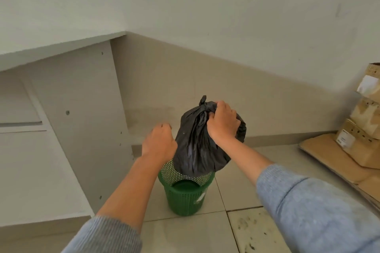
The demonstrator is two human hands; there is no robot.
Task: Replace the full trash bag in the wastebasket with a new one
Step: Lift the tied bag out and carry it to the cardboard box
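A full black trash bag (195, 146), knotted at its top, hangs above a green mesh wastebasket (186, 195) that stands on the tiled floor. My right hand (223, 122) grips the bag just below the knot and holds it clear of the basket's rim. My left hand (159, 142) hovers beside the bag on its left, above the basket's rim, fingers curled loosely and holding nothing. The basket's inside looks bare, with its green bottom showing. No new bag is in view.
A white desk (61, 47) with a side panel stands at the left, close to the basket. Stacked cardboard boxes (362, 129) and flat cardboard lie against the wall at the right. The floor tile at the front right is stained.
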